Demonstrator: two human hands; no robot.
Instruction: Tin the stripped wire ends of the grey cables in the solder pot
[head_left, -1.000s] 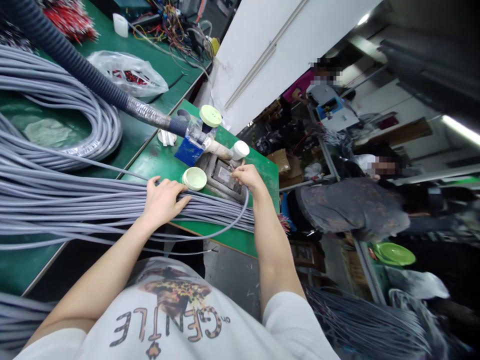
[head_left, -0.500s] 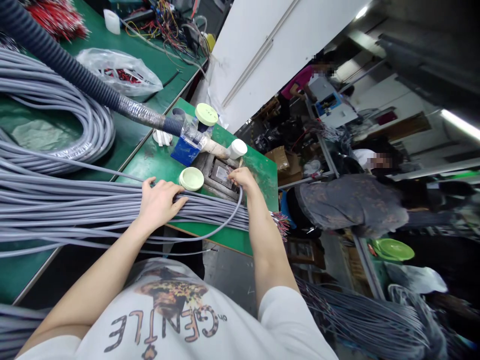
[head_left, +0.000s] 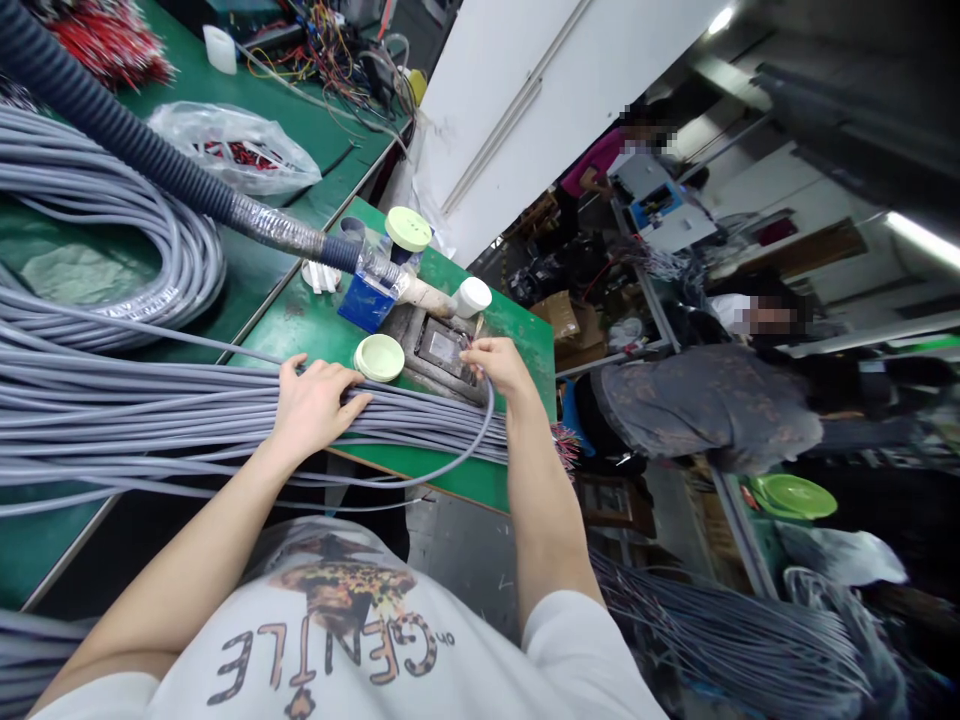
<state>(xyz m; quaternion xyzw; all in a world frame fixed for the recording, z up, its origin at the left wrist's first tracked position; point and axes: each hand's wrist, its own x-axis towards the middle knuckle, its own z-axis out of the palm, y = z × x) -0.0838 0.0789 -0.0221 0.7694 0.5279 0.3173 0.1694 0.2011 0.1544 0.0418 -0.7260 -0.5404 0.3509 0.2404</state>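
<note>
My left hand (head_left: pixel 315 405) lies with spread fingers on a thick bundle of grey cables (head_left: pixel 420 417) crossing the green table. In my right hand (head_left: pixel 499 365), the fingers are closed around the end of one grey cable (head_left: pixel 474 455), which loops back toward me. That hand is beside a solder pot (head_left: pixel 445 347), a dark block with a shiny silvery surface; the cable's tip is mostly hidden by my fingers. Between my hands, behind the bundle, stands an open pale green tub (head_left: pixel 380 358). The bundle's far ends show red and white wires (head_left: pixel 566 447).
A ribbed hose (head_left: pixel 199 190) comes down from the upper left to the pot. Near it are a blue box (head_left: pixel 366 302), a white jar (head_left: pixel 473 297) and a lidded tub (head_left: pixel 408 229). Coiled cable (head_left: pixel 187 265) lies left. Other people work at the right.
My right hand has shifted slightly right, away from the pot's middle, with the cable end in it. My left hand stays on the bundle.
</note>
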